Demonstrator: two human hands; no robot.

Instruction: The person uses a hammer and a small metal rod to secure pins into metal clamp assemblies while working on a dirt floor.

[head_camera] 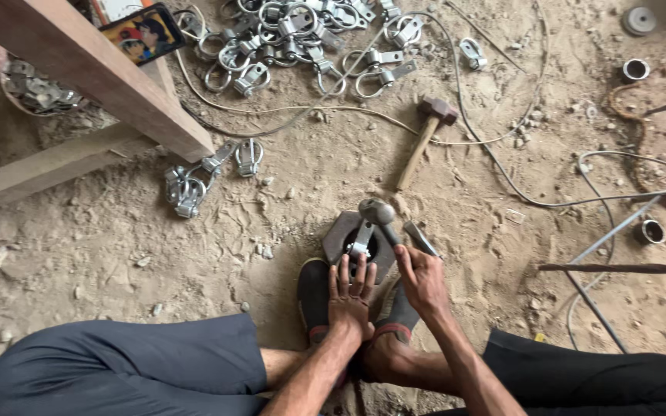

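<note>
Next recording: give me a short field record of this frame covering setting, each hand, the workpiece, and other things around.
setting: person seated on sandy dirt floor, feet around the work
left hand: left hand pressing a small silver metal clamp onto a flat dark hexagonal steel block
right hand: right hand gripping a round-headed steel hammer
nearby tool: wooden-handled sledge hammer lying beyond
stock: pile of silver ring clamps at top; smaller cluster beside wooden bench

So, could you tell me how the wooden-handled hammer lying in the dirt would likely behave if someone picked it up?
The hammer would probably feel head-heavy, since a blocky dark head sits on a slim wooden handle. It looks stiff throughout. Lying flat on loose dirt, it seems unlikely to roll, though the dusty handle might feel slightly slippery.
</note>
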